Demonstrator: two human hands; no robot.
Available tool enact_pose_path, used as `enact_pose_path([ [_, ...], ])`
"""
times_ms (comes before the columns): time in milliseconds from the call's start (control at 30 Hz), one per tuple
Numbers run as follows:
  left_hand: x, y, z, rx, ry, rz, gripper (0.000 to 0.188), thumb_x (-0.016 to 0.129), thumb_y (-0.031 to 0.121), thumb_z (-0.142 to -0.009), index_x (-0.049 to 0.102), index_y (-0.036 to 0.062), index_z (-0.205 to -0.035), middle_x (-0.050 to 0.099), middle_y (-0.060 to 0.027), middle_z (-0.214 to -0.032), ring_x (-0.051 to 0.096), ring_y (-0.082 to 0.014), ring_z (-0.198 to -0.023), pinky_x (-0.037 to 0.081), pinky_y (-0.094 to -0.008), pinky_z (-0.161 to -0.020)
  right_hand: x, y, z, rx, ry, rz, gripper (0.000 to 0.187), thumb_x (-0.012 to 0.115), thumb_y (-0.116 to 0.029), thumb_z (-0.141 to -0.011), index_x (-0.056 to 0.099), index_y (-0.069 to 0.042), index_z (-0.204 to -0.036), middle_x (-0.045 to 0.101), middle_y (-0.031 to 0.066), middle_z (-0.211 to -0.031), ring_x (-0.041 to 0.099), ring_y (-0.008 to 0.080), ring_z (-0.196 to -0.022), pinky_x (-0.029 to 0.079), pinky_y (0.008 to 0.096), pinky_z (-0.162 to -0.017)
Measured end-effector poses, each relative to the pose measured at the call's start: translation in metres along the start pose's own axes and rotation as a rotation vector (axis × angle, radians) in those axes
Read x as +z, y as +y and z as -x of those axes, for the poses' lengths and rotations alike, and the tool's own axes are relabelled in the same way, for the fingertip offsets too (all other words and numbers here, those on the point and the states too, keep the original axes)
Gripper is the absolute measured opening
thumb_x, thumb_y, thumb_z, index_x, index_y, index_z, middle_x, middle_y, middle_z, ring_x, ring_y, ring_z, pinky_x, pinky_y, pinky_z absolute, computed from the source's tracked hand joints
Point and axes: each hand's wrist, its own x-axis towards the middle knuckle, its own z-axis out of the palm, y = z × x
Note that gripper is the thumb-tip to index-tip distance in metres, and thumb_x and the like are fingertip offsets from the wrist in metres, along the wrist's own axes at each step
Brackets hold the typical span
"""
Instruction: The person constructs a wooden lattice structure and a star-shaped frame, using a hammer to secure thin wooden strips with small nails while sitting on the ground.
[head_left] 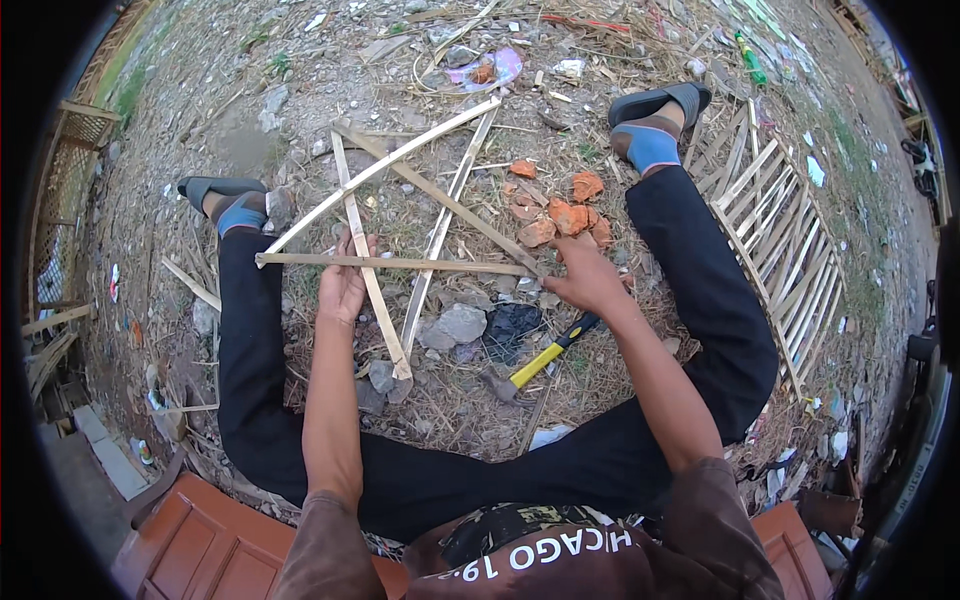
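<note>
We judge the bamboo slat frame point(400, 215) half laid: our left hand point(343, 283) and right hand point(585, 278) pinch the cross slat point(395, 264) ends at 9 and 3 o'clock, hammer point(545, 357) idle at 5.

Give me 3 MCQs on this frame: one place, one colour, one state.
1. Where does the hammer lie?
A. On the ground between the person's legs
B. On the slatted bamboo panel
C. In the left hand

2. What colour is the hammer's handle?
A. Red
B. Yellow with a black grip
C. Plain wood

3. What is the state of the horizontal bamboo strip?
A. Lying loose, untouched
B. Snapped in two
C. Held at both sides, left hand and right hand, across the other strips

Answers:
1. A: it rests on the dirt below the right hand, near a grey stone.
2. B: the shaft is yellow and its end by the right hand is black.
3. C: each hand is on it and it crosses the other strips in one piece.
</note>
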Motion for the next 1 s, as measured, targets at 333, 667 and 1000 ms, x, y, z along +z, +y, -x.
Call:
enact_pose_path([
  [333,0.046,0.023,0.026,0.162,0.53,-0.063,0.045,0.029,0.024,-0.106,0.027,-0.0073,-0.138,0.047,-0.0277,-0.134,0.054,-0.0435,-0.118,0.05,-0.0527,-0.102,0.021,-0.013,0.013,0.009,-0.088,-0.312,0.043,0.078,-0.028,-0.075,0.066,-0.002,-0.107,0.065,0.0152,-0.096,0.063,0.0324,-0.089,0.049,0.0413,-0.08],
  [667,0.109,0.026,0.033,0.392,0.284,-0.406,0.052,0.051,0.015,-0.099,0.025,-0.0049,-0.139,0.055,-0.0232,-0.125,0.061,-0.032,-0.098,0.058,-0.0432,-0.082,0.009,-0.004,0.03,0.008,-0.179,-0.79,0.041,0.087,-0.02,-0.072,0.066,0.004,-0.098,0.045,-0.0045,-0.069,0.042,0.0071,-0.063,0.037,0.0255,-0.057],
  [1000,0.134,0.091,-0.048,0.517,0.28,-1.683,0.041,0.059,0.015,-0.093,0.049,-0.0053,-0.128,0.059,-0.0213,-0.124,0.063,-0.0302,-0.106,0.05,-0.0389,-0.09,0.103,-0.114,0.045,0.22,0.068,-0.849,0.042,0.085,-0.025,-0.071,0.066,0.001,-0.098,0.052,0.0032,-0.074,0.05,0.0156,-0.064,0.043,0.0308,-0.061],
])
